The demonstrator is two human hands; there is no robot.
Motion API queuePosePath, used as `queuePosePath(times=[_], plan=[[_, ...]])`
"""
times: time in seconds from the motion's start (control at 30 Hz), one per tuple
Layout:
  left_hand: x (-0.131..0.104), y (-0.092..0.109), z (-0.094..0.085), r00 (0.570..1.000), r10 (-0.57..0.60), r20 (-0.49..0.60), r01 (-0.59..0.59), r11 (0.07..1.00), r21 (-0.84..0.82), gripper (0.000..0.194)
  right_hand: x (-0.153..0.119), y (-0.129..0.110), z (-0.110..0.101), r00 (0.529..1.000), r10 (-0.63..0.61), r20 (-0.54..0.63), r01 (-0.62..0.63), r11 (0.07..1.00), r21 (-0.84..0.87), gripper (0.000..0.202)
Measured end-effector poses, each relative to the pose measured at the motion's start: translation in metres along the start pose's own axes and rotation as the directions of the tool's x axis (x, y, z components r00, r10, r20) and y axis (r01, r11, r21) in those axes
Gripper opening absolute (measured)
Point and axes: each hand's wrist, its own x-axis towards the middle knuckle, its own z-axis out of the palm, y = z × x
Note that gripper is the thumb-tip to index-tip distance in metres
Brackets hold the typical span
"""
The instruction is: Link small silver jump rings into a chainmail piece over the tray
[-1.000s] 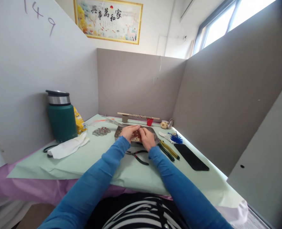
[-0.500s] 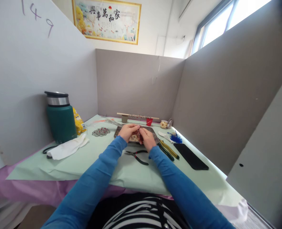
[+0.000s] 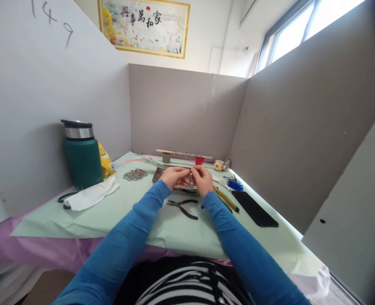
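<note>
My left hand (image 3: 175, 176) and my right hand (image 3: 202, 178) meet fingertip to fingertip above a tray of small beads (image 3: 157, 174). Thumb and forefinger are pinched together on each hand; whatever lies between them is too small to make out. Part of the tray is hidden behind my hands. On the table in front of them, small pliers (image 3: 184, 207) with red and black handles lie with their handles spread. Larger pliers with yellow and green handles (image 3: 226, 199) rest beside my right wrist.
A green bottle (image 3: 83, 156) stands at left by a white cloth (image 3: 92, 195) and a yellow packet (image 3: 105, 160). A heap of beaded wire pieces (image 3: 135, 174) lies left of the tray. Behind it, a beaded stick (image 3: 184, 154) spans two cups. At right are a blue tassel (image 3: 235, 183) and a black phone (image 3: 254, 208).
My right hand has shifted slightly right and up, and its fingers have turned to meet the left fingertips. My left hand stays nearly in place. The view has shifted slightly.
</note>
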Motion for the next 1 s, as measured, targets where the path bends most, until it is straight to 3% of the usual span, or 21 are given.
queuePosePath(times=[0.37, 0.5, 0.6, 0.7, 0.87, 1.0], plan=[[0.003, 0.0, 0.0, 0.99, -0.02, -0.139, 0.012, 0.998, -0.059, 0.017, -0.007, -0.006, 0.005, 0.998, -0.034, -0.049, 0.034, 0.999, -0.013, 0.023], [0.004, 0.001, -0.002, 0.989, -0.029, -0.142, 0.009, 0.99, -0.138, 0.018, -0.01, -0.003, 0.008, 0.997, 0.044, 0.069, -0.039, 0.997, -0.071, 0.027], [0.004, 0.001, 0.0, 0.991, -0.031, -0.131, 0.012, 0.989, -0.144, 0.018, -0.013, -0.002, 0.012, 0.985, 0.06, 0.159, -0.059, 0.998, -0.012, 0.026], [0.004, 0.0, 0.0, 0.989, 0.004, -0.147, -0.012, 0.999, -0.053, 0.019, -0.013, -0.002, 0.013, 0.985, 0.07, 0.158, -0.075, 0.997, 0.023, 0.025], [0.007, 0.0, -0.008, 0.959, 0.187, -0.213, -0.134, 0.961, 0.241, 0.023, -0.013, -0.006, 0.008, 0.977, 0.093, 0.193, -0.091, 0.996, -0.019, 0.027], [0.008, 0.0, -0.01, 0.978, 0.131, -0.163, -0.1, 0.978, 0.184, 0.023, -0.014, -0.005, 0.012, 0.974, 0.116, 0.195, -0.128, 0.991, 0.047, 0.028]])
